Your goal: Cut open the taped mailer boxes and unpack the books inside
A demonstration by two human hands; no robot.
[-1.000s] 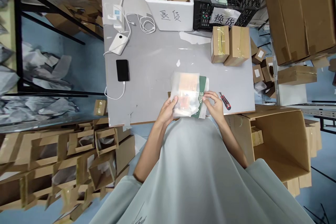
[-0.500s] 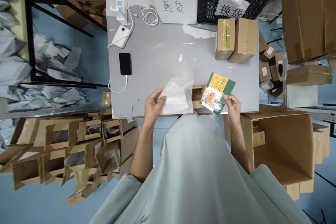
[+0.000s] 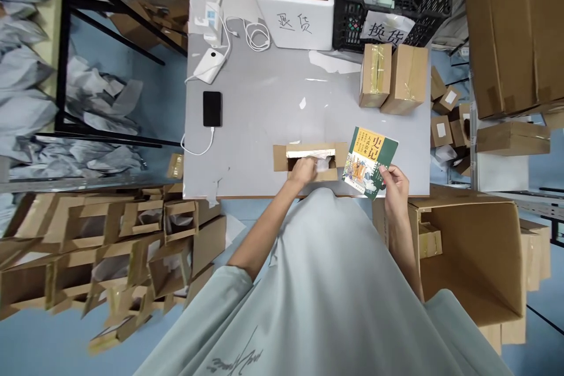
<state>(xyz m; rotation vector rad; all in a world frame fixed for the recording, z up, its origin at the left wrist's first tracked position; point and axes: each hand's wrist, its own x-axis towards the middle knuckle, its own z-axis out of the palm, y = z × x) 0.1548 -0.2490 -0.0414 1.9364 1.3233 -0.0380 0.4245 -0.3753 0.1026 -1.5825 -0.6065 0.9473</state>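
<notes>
An open cardboard box (image 3: 326,174) stands at the table's near edge with its flaps spread. My left hand (image 3: 304,170) reaches into its opening; the fingertips are partly hidden, next to crumpled white translucent wrapping (image 3: 324,162) inside. Whether they grip it I cannot tell. Between thumb and fingers, my right hand (image 3: 396,185) holds a thin green, yellow and white booklet (image 3: 369,161) by its lower right edge. The booklet is tilted, its illustrated cover facing up, just right of the box.
Two taped cartons (image 3: 404,79) stand at the right, before a black crate (image 3: 396,23) and a white bin (image 3: 295,23). A black phone (image 3: 212,108) and a power bank (image 3: 209,66) with cables lie left. A large open carton (image 3: 476,258) stands lower right.
My left hand has let go of the white sheet and moved right into the box, which the sheet had partly covered. My right hand still holds the booklet in nearly the same place.
</notes>
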